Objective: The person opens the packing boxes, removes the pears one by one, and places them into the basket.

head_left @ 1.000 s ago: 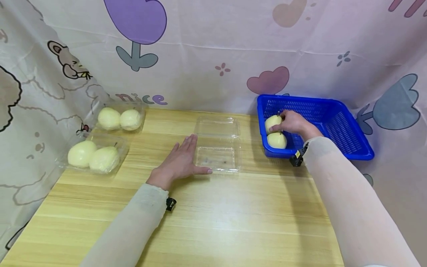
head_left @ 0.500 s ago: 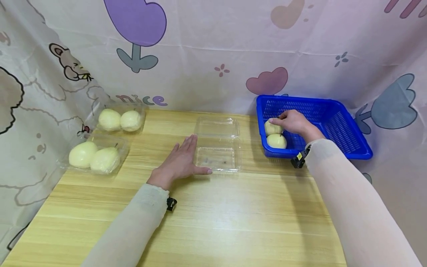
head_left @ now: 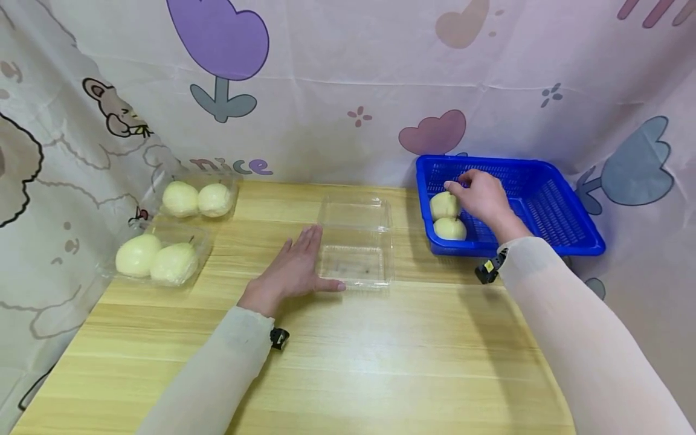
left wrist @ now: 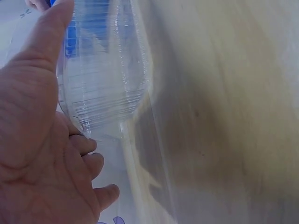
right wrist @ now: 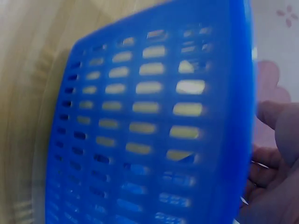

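Note:
My left hand (head_left: 290, 269) lies with straight fingers along the left side of an unfolded clear plastic clamshell (head_left: 356, 263), its thumb at the front edge. In the left wrist view the clamshell (left wrist: 105, 70) shows beside the thumb and fingers. My right hand (head_left: 484, 196) is over the left part of a blue basket (head_left: 544, 251), thumb tip right at the top of the back pale yellow pear (head_left: 444, 206). A front pear (head_left: 450, 229) sits against it. In the right wrist view the basket wall hides the fingertips; I cannot tell whether they pinch the pear.
Two closed clear clamshells, each with two pale pears, stand at the left: a back pair (head_left: 197, 199) and a front pair (head_left: 157, 260). A printed curtain (head_left: 326, 90) hangs behind the wooden table (head_left: 348, 362).
My right hand has shifted from the back pear's side up to its top, and the pear stays in the basket. The left hand keeps its place by the clamshell. The head view tilts slightly.

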`<act>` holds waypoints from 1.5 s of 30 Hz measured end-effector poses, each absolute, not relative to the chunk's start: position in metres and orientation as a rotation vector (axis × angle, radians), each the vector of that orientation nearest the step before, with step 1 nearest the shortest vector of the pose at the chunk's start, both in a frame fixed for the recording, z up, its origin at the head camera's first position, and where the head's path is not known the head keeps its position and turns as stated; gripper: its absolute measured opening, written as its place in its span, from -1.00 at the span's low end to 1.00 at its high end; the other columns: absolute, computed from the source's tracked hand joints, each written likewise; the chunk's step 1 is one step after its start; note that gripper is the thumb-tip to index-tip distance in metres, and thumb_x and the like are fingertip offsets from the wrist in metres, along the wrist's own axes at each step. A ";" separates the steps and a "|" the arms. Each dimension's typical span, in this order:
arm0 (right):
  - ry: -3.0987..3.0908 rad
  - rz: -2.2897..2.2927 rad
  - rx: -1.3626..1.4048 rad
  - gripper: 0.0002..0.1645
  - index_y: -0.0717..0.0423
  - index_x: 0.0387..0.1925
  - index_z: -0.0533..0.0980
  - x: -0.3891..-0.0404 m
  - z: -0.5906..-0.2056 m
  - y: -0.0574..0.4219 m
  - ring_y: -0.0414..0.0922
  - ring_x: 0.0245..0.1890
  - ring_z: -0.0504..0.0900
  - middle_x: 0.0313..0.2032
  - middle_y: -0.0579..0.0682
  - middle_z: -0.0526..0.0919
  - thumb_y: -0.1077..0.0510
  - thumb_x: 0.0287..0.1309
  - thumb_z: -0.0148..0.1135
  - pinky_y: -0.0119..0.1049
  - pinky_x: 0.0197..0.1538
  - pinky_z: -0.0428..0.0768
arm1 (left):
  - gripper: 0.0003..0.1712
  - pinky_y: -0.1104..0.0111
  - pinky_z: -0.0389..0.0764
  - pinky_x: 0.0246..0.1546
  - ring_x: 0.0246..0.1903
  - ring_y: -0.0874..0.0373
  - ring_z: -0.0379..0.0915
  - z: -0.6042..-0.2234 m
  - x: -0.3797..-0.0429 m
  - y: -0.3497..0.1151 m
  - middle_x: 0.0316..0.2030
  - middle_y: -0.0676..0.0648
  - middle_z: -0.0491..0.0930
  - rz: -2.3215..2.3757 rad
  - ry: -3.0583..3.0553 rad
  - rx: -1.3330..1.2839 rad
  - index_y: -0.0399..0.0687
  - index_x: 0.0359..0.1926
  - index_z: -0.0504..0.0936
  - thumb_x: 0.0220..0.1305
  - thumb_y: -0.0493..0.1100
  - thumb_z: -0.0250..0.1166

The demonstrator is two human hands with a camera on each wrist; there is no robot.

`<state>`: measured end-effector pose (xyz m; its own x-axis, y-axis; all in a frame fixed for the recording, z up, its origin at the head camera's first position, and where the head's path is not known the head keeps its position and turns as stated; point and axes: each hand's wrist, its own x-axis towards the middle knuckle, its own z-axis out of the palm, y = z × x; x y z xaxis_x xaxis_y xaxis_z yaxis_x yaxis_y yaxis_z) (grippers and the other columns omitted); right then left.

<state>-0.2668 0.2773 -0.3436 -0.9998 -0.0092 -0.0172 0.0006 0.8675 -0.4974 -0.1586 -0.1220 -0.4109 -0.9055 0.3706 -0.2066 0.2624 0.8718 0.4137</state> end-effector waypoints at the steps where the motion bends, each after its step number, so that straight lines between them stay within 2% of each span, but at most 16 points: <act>1: 3.039 -0.828 0.002 -0.14 0.31 0.40 0.44 -0.264 -0.342 0.275 0.33 0.27 0.50 0.30 0.38 0.54 -0.34 0.52 0.06 0.32 0.29 0.52 | 0.64 -0.13 -0.28 0.67 0.70 -0.10 -0.44 -0.411 -0.157 -0.122 0.71 -0.19 -0.35 0.557 2.763 0.479 -0.16 0.70 -0.36 0.05 0.62 0.41; 5: 3.123 -0.900 0.002 -0.18 0.28 0.42 0.44 -0.249 -0.335 0.261 0.32 0.32 0.48 0.33 0.35 0.53 -0.31 0.53 0.08 0.31 0.36 0.46 | 0.64 -0.16 -0.25 0.67 0.70 -0.12 -0.42 -0.411 -0.149 -0.123 0.71 -0.21 -0.32 0.581 2.765 0.492 -0.17 0.70 -0.33 0.04 0.61 0.42; 10: 3.290 -0.999 -0.094 -0.37 0.26 0.32 0.54 -0.229 -0.335 0.240 0.27 0.37 0.45 0.30 0.29 0.58 -0.13 0.52 0.19 0.24 0.42 0.41 | 0.62 -0.17 -0.23 0.66 0.69 -0.16 -0.39 -0.410 -0.136 -0.125 0.70 -0.25 -0.28 0.590 2.760 0.519 -0.21 0.70 -0.30 0.05 0.59 0.43; 15: 3.551 -1.126 -0.471 -0.63 0.31 0.07 0.64 -0.206 -0.343 0.218 0.25 0.15 0.58 0.09 0.26 0.72 0.09 0.43 0.29 0.18 0.22 0.55 | 0.61 -0.18 -0.21 0.66 0.69 -0.20 -0.36 -0.410 -0.124 -0.127 0.70 -0.28 -0.25 0.620 2.760 0.547 -0.25 0.69 -0.26 0.05 0.55 0.47; 20: 3.633 -1.093 -0.944 -0.66 0.38 0.00 0.63 -0.187 -0.354 0.197 0.29 0.03 0.62 -0.02 0.31 0.73 0.16 0.36 0.32 0.15 0.15 0.58 | 0.64 -0.16 -0.22 0.66 0.69 -0.13 -0.41 -0.412 -0.114 -0.129 0.70 -0.25 -0.29 0.656 2.739 0.544 -0.22 0.69 -0.30 0.03 0.50 0.52; 24: 3.579 -0.996 -1.154 -0.58 0.44 0.04 0.60 -0.173 -0.367 0.181 0.30 0.05 0.65 0.01 0.36 0.72 0.14 0.34 0.33 0.15 0.20 0.62 | 0.66 -0.13 -0.24 0.67 0.69 -0.08 -0.44 -0.413 -0.109 -0.131 0.70 -0.23 -0.32 0.662 2.735 0.530 -0.19 0.69 -0.34 0.02 0.50 0.52; 28: 3.490 -0.841 -1.220 -0.37 0.47 0.19 0.54 -0.156 -0.384 0.168 0.31 0.18 0.61 0.14 0.40 0.65 0.02 0.33 0.35 0.17 0.33 0.57 | 0.65 -0.14 -0.23 0.67 0.70 -0.07 -0.42 -0.414 -0.108 -0.130 0.70 -0.23 -0.31 0.666 2.743 0.532 -0.20 0.69 -0.32 0.02 0.50 0.53; 32: 3.352 -0.672 -1.103 -0.11 0.41 0.42 0.39 -0.139 -0.398 0.158 0.29 0.40 0.45 0.37 0.38 0.49 -0.18 0.37 0.33 0.19 0.54 0.37 | 0.62 -0.15 -0.22 0.67 0.70 -0.08 -0.40 -0.413 -0.107 -0.128 0.71 -0.22 -0.29 0.682 2.739 0.568 -0.20 0.70 -0.28 0.04 0.50 0.52; 36: 3.207 -0.496 -0.934 0.09 0.33 0.57 0.21 -0.126 -0.407 0.149 0.28 0.58 0.23 0.56 0.34 0.26 -0.39 0.41 0.20 0.19 0.65 0.14 | 0.61 -0.14 -0.23 0.67 0.70 -0.10 -0.40 -0.413 -0.107 -0.125 0.71 -0.21 -0.30 0.678 2.731 0.598 -0.18 0.70 -0.28 0.04 0.51 0.51; 40: 3.110 -0.370 -0.852 0.23 0.32 0.63 0.10 -0.119 -0.413 0.143 0.26 0.64 0.09 0.61 0.34 0.14 -0.55 0.39 0.06 0.22 0.66 0.05 | 0.61 -0.13 -0.25 0.67 0.70 -0.11 -0.42 -0.411 -0.105 -0.123 0.71 -0.21 -0.32 0.672 2.719 0.601 -0.17 0.70 -0.30 0.05 0.49 0.52; 45: 3.064 -0.316 -0.827 0.32 0.32 0.64 0.04 -0.115 -0.420 0.138 0.26 0.65 0.03 0.62 0.35 0.11 -0.63 0.34 0.00 0.26 0.65 0.01 | 0.59 -0.14 -0.22 0.67 0.69 -0.13 -0.39 -0.409 -0.103 -0.124 0.70 -0.23 -0.30 0.664 2.729 0.602 -0.20 0.70 -0.28 0.07 0.50 0.50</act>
<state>-0.1145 0.1383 -0.4199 -0.8644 -0.4933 0.0972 -0.5027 0.8459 -0.1781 -0.1026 -0.1244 -0.4093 -0.8779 0.4522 -0.1573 0.3294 0.8089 0.4870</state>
